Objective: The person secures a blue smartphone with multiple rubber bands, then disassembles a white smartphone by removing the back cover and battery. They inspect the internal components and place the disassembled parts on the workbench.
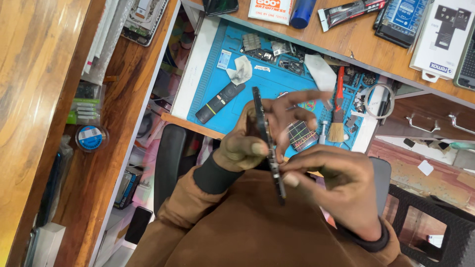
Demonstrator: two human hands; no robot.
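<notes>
I hold a dark, thin phone (262,118) edge-on to the camera, above my lap and in front of a blue work mat (277,81). My left hand (242,148) grips its middle, thumb on the near side and fingers spread behind it. My right hand (341,180) pinches the phone's lower end between thumb and forefinger. Both sleeves are brown with dark cuffs. Which side of the phone faces which hand cannot be made out.
On the mat lie a black remote (219,102), a red-handled brush (338,111), crumpled white tissue (241,70) and several small parts. Boxes and a blue cylinder (302,12) sit on the wooden shelf (356,44). A tape roll (91,137) rests at left. A black chair (168,163) is below.
</notes>
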